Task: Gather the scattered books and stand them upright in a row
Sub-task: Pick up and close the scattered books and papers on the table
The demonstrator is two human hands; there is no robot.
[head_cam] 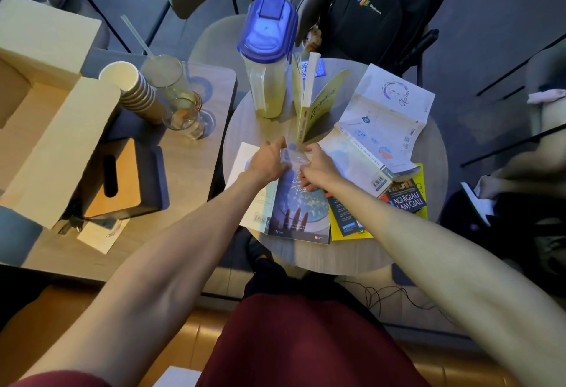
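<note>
On the round table point(330, 256) several books lie scattered. A dark blue book point(301, 209) with a moon cover lies flat in front of me, and both hands grip its far edge: my left hand point(269, 161) at the left corner, my right hand point(318, 167) at the right. A white book point(249, 199) lies partly under it on the left. A yellow-green book point(315, 101) stands upright and half open beside the jug. A large white open book point(382, 123) lies face down on the right. A black and yellow book point(404, 199) lies under it.
A tall plastic jug point(266, 58) with a blue lid stands at the table's far side. To the left a second table holds stacked paper cups point(134, 89), glasses point(180, 110), a tissue box point(119, 178) and an open cardboard box point(46, 104). A black backpack point(382, 9) sits on a chair behind.
</note>
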